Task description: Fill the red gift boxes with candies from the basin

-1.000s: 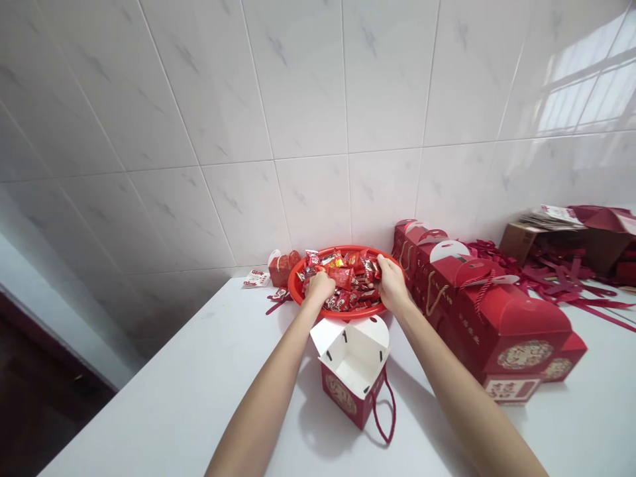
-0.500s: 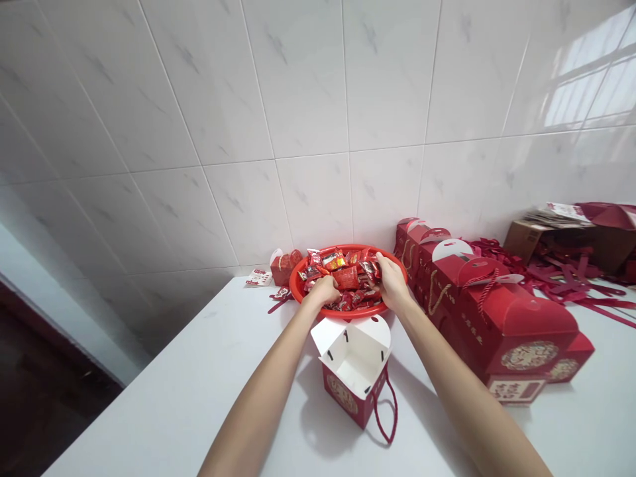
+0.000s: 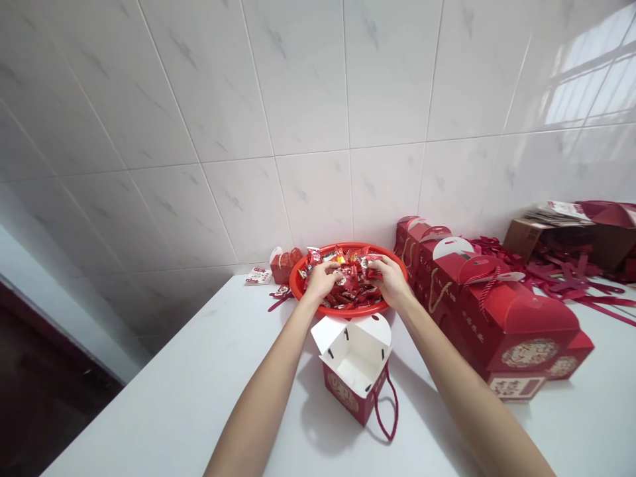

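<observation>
A tiled wall (image 3: 308, 99) backs the white surface (image 3: 189, 397); at twelve, in the basket (image 3: 354, 313), the right hand (image 3: 393, 283) clamps wrapped sweets (image 3: 368, 265); the left hand (image 3: 322, 282)'s grip I can't tell.

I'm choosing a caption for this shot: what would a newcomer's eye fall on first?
Probably the red plastic basket of wrapped candies against the tiled wall, with the left hand and right hand in it. Next, the open gift box, white inside, just in front, then the row of closed red gift boxes to the right.
</observation>
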Demonstrator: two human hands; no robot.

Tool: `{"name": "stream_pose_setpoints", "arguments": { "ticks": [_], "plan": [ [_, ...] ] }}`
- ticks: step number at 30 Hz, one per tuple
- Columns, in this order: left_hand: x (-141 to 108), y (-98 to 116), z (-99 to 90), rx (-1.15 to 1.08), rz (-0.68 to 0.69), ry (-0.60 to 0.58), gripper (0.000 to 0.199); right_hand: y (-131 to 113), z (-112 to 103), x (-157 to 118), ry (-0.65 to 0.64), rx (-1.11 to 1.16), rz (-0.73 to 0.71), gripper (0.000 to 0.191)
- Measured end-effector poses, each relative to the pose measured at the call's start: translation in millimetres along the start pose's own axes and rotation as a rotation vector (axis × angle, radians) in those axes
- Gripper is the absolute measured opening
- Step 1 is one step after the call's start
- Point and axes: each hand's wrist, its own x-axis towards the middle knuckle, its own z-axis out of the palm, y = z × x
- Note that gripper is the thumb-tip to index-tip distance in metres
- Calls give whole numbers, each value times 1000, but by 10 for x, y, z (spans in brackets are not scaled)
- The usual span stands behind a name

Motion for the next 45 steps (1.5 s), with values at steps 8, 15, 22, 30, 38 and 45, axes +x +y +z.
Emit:
{"name": "stream_pose_setpoints", "arguments": {
  "ticks": [8,15,22,30,38,45],
  "plan": [
    [1,-3,-10,42,22,91,33,17,-9,-5,-4,-29,5,22],
    [-30,33,8,229,-4,3,27,25,-11,-4,6,-29,0,24],
    [-80,120,52,386,65,-182,30,23,5,-24,-24,-19,-37,24],
    [-125,146,65,519,150,-419,23,16,8,-22,-29,-15,-52,26],
    [-88,122,103,620,179,-530,59,13,10,-18,-24,-30,-52,22],
    [-68,101,123,633,170,-560,43,21,-1,-13,-12,-34,-59,22]
  ]
}}
